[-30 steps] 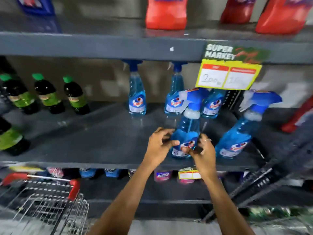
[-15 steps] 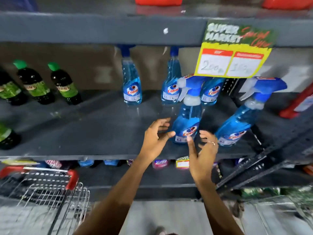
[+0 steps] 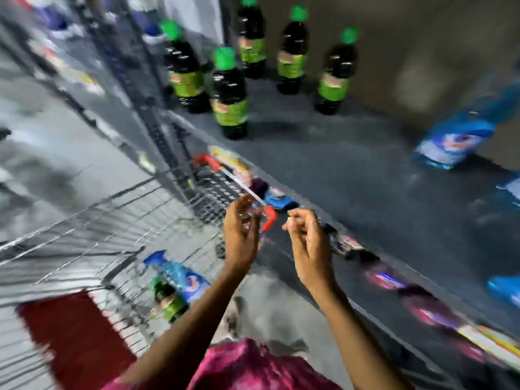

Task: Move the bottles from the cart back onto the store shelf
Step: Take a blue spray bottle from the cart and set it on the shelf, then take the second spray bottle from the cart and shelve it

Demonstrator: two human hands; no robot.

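The view is tilted and blurred. My left hand [image 3: 241,233] and my right hand [image 3: 308,242] hang empty, fingers loosely curled, in front of the grey shelf [image 3: 337,164], beside the wire cart [image 3: 98,235]. In the cart lie a blue spray bottle [image 3: 177,273] and a dark green-capped bottle [image 3: 168,301]. On the shelf stand several dark bottles with green caps [image 3: 229,94]. A blue spray bottle [image 3: 455,136] stands at the shelf's right.
The cart's red handle [image 3: 268,218] lies just beyond my hands. A dark red panel [image 3: 76,339] sits at the cart's near end. Small packets [image 3: 388,277] line the lower shelf. A dark upright post [image 3: 149,114] rises at the shelf's left end.
Both hands let go of the blue spray bottle on the shelf and drew back. The view swung left and down, and the cart with its bottles came into sight.
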